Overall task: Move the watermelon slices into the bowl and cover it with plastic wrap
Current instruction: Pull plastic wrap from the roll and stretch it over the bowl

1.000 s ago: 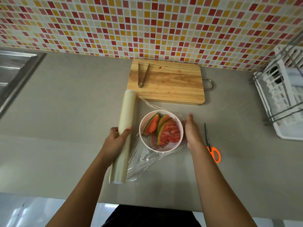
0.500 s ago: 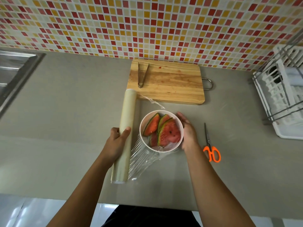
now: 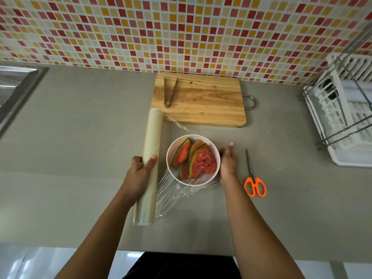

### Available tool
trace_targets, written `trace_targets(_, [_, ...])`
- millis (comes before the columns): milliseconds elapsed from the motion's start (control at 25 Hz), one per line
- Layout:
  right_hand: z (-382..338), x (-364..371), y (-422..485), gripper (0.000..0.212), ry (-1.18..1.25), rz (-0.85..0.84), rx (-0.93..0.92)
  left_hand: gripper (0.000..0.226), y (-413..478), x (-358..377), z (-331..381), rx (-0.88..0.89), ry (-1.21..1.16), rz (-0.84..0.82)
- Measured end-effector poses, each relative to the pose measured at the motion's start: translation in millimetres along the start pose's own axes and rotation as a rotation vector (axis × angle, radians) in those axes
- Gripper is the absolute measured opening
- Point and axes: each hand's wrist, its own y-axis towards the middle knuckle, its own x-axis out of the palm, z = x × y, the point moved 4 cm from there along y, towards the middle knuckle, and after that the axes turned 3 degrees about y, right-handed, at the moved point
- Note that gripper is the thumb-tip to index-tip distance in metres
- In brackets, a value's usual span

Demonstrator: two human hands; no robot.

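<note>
Counter [image 3: 80, 137] unchanged; right hand [image 3: 228, 161] seemingly slid back beside bowl [image 3: 216, 156].

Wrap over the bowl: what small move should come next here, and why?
Probably reach the right hand for the scissors just beside it. The film is stretched over the bowl but joined to the roll, which the left hand grips, so it likely needs cutting free.

Four watermelon slices [image 3: 198, 160], one bowl [image 3: 215, 150], one scissors [image 3: 254, 181].
</note>
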Motion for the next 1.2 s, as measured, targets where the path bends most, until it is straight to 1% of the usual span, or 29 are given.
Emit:
trace_targets(80, [-13.5, -15.9, 3.5, 0.054, -0.171, 0.264, -0.134, 0.045, -0.7, 0.2, 0.5, -0.002, 0.000, -0.002])
trace_targets(120, [-20.8, -25.8, 3.8, 0.048, -0.151, 0.371, -0.250, 0.046, -0.7, 0.3, 0.0, 0.000, 0.002, -0.003])
trace_targets(160, [-26.5, -30.9, 0.0, 0.044, -0.066, 0.366, -0.357, 0.046, -0.4, 0.0, -0.6, 0.001, 0.006, -0.005])
trace_targets(200, [-28.5, -30.7, -4.2, 0.044, 0.002, 0.263, -0.454, 0.046, -0.5, -0.2, -1.1, -0.001, 0.010, -0.008])
trace_targets(240, [-27.0, -25.0, -10.3, 0.046, 0.021, 0.095, -0.508, 0.047, -0.4, -0.1, -1.5, -0.003, 0.007, -0.010])
trace_targets(280, [-20.0, -15.3, -15.4, 0.047, 0.010, -0.092, -0.498, 0.047, -0.2, -0.5, -2.0, -0.004, -0.002, -0.009])
trace_targets(320, [-10.6, -4.6, -21.3, 0.048, 0.010, -0.257, -0.444, 0.047, 0.0, -0.8, -2.5, -0.002, -0.011, -0.007])
trace_targets(360, [-0.5, 2.9, -23.9, 0.047, 0.035, -0.342, -0.372, 0.046, 0.4, -0.7, -2.3, 0.000, -0.012, -0.007])
trace_targets(400, [8.4, 7.1, -24.6, 0.045, 0.069, -0.346, -0.288, 0.046, 0.3, -0.8, -2.1, 0.001, -0.011, -0.009])
trace_targets(480, [16.4, 9.5, -22.4, 0.036, 0.121, -0.237, -0.172, 0.045, 0.2, -0.8, -1.5, 0.004, -0.017, -0.007])
trace_targets(520, [16.6, 9.2, -19.8, 0.033, 0.108, -0.178, -0.154, 0.045, -0.1, -0.7, -1.6, 0.005, -0.018, -0.003])
trace_targets(640, [11.5, 7.6, -16.3, 0.034, 0.005, -0.106, -0.192, 0.047, -1.5, -0.8, -3.2, -0.003, -0.037, 0.006])
trace_targets(720, [7.8, 6.9, -12.4, 0.035, -0.009, -0.100, -0.215, 0.055, -3.4, -1.8, -1.8, 0.002, -0.035, -0.009])
trace_targets(800, [-0.2, 4.0, -4.7, 0.034, 0.004, -0.099, -0.216, 0.065, -4.6, 1.9, 3.4, 0.019, -0.031, -0.060])
trace_targets(920, [-15.9, -5.5, 6.8, 0.028, -0.012, -0.070, -0.228, 0.073, -1.3, 10.4, 16.0, 0.018, -0.088, -0.096])
trace_targets(1000, [-21.9, -11.1, 12.2, 0.025, -0.049, -0.082, -0.268, 0.071, 2.0, 14.3, 22.9, 0.013, -0.090, -0.102])
trace_targets(1120, [-23.5, -14.8, 14.8, 0.027, -0.111, -0.123, -0.239, 0.052, 1.6, 13.7, 25.0, 0.019, -0.042, -0.060])
trace_targets(1200, [-22.6, -14.9, 15.8, 0.029, -0.136, -0.137, -0.207, 0.054, -1.1, 13.4, 21.9, 0.012, -0.037, -0.071])
